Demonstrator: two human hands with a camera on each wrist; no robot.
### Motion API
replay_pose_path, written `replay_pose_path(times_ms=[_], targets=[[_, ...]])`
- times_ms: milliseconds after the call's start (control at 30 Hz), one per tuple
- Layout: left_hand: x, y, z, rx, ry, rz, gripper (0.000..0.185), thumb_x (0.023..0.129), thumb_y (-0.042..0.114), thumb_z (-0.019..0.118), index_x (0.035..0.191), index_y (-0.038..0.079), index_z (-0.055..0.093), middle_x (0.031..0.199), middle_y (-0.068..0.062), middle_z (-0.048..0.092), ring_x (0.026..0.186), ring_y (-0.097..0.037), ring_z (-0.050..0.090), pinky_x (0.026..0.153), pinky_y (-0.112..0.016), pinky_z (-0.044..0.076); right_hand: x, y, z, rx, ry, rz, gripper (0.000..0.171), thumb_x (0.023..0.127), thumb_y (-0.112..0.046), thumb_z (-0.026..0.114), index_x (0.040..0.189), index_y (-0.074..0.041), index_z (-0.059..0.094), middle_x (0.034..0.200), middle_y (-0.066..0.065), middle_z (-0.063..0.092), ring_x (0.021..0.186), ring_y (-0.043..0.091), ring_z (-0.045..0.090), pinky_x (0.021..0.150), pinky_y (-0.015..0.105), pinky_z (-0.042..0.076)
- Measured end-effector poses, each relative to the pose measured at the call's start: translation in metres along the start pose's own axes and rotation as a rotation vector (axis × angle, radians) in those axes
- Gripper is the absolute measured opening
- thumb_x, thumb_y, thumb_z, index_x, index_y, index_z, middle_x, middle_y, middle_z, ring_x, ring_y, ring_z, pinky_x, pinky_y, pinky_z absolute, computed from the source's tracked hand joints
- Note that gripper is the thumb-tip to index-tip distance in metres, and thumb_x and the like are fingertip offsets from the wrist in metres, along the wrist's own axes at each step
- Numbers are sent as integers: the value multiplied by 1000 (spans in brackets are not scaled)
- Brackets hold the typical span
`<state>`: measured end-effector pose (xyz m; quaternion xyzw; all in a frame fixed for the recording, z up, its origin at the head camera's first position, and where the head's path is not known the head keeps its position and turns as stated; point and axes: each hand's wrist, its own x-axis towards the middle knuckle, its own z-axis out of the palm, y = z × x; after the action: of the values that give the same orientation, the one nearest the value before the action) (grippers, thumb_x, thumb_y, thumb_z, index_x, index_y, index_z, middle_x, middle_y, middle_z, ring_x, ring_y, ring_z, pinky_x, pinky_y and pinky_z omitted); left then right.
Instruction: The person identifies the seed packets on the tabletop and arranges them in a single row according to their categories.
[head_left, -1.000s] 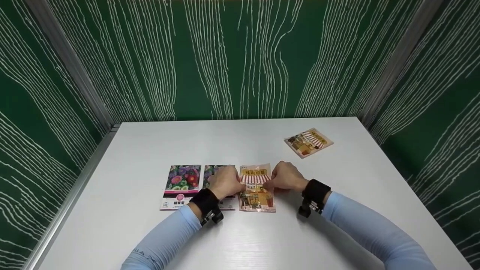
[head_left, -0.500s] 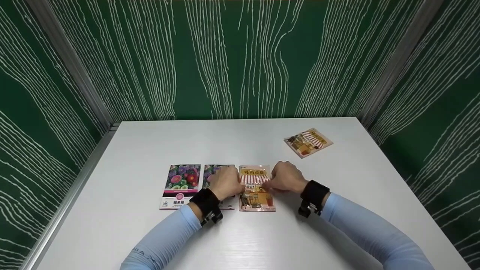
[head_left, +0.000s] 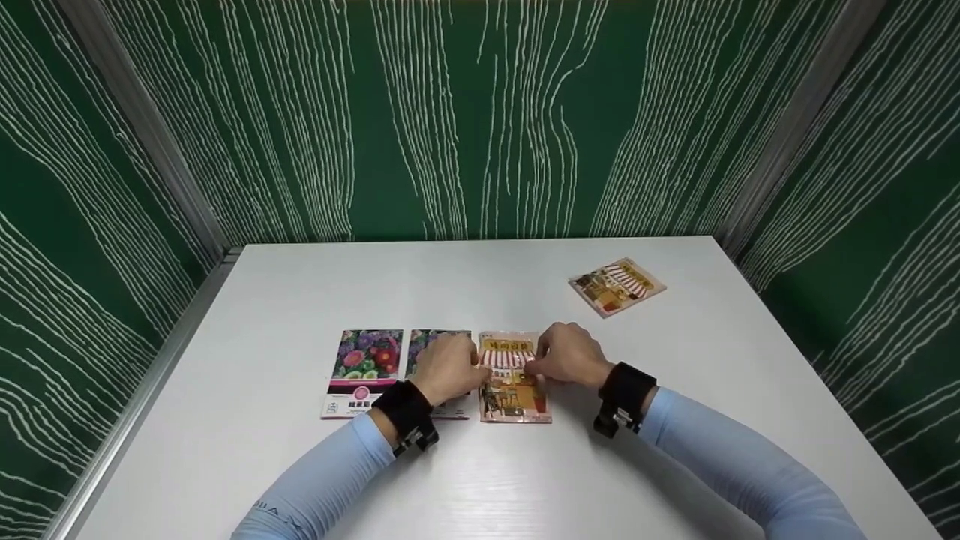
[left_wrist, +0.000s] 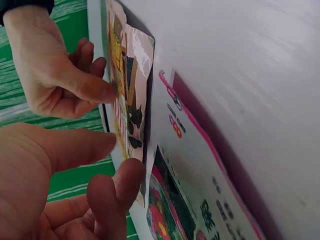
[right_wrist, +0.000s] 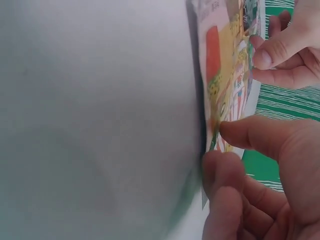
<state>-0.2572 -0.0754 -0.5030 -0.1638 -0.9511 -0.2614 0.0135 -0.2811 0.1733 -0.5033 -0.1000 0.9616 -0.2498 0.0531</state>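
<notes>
An orange packet (head_left: 514, 390) printed with a striped shop front lies flat on the white table (head_left: 480, 480). My left hand (head_left: 474, 367) pinches its left edge and my right hand (head_left: 534, 365) pinches its right edge, thumbs on top. In the left wrist view the left hand (left_wrist: 122, 157) meets the packet (left_wrist: 127, 100) at its rim. The right wrist view shows the right hand (right_wrist: 217, 145) with thumb and forefinger closed on the packet's (right_wrist: 225, 75) edge. A flower seed packet (head_left: 427, 341) lies half hidden under my left hand.
Another flower seed packet (head_left: 365, 371) lies leftmost in the row. A second orange shop packet (head_left: 616, 285) sits askew at the back right. Green walls with white lines (head_left: 480, 112) close in the table on three sides.
The orange packet has been squared up beside the flower packet and its top edge lies flatter. Both hands have stayed on its edges, shifting only slightly.
</notes>
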Motion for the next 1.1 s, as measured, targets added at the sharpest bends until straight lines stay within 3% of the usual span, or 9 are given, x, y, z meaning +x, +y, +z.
replay_pose_path(times_ms=[67,167,300,400,433,633,667,900,1100], targets=[[-2,-2,-1,4,15,44,58,97,26,82,56,20,40,54,11,24,48,-7,22,48,-26,18,0,1,-2,4,35,-30,30,90,-33,92,71,-15,78,67,-2,74,58,12,57,51,26,39],[-5,-5,-3,20,54,96,39,99,27,81,65,15,64,59,8,53,53,-6,35,54,-26,33,1,4,-7,9,86,-71,27,92,-30,89,73,-14,78,70,1,75,59,14,56,52,27,37],[-11,-7,-5,59,77,133,18,100,30,82,95,13,87,88,-3,84,66,-11,63,69,-33,57,4,7,-12,28,126,-85,20,92,-29,87,80,-15,80,79,4,80,67,18,63,57,30,43],[-14,-8,-7,98,85,150,19,99,31,83,96,12,86,84,-3,82,72,-19,70,66,-37,57,4,9,-16,47,157,-97,18,90,-30,87,86,-14,81,86,5,81,76,22,69,63,35,50],[-15,-8,-7,107,89,153,20,99,31,84,94,12,85,81,-3,80,71,-20,70,64,-37,54,12,21,-10,68,175,-129,21,90,-36,87,88,-15,81,87,3,81,78,20,70,66,34,52],[-17,-9,-7,154,118,168,24,96,31,85,87,9,79,76,-1,71,72,-20,65,62,-36,47,13,23,-13,75,224,-139,34,92,-36,86,107,-6,82,105,13,84,97,33,77,87,50,61],[-18,-9,-7,157,118,169,23,96,30,84,87,9,79,78,-2,71,74,-22,66,64,-38,49,6,11,-21,59,220,-109,34,92,-31,85,111,-2,81,110,18,83,102,38,78,91,56,61],[-23,-12,-3,150,87,171,26,93,29,84,107,7,82,102,-10,77,107,-36,74,89,-51,63,11,17,-31,56,245,-54,49,95,-32,85,129,1,75,134,25,79,121,45,75,102,61,59],[-26,-13,-5,157,58,184,32,93,29,83,115,6,82,114,-14,79,111,-38,71,91,-52,64,19,29,-45,61,294,-23,60,93,-36,85,137,3,72,142,28,75,131,48,71,110,62,55]])
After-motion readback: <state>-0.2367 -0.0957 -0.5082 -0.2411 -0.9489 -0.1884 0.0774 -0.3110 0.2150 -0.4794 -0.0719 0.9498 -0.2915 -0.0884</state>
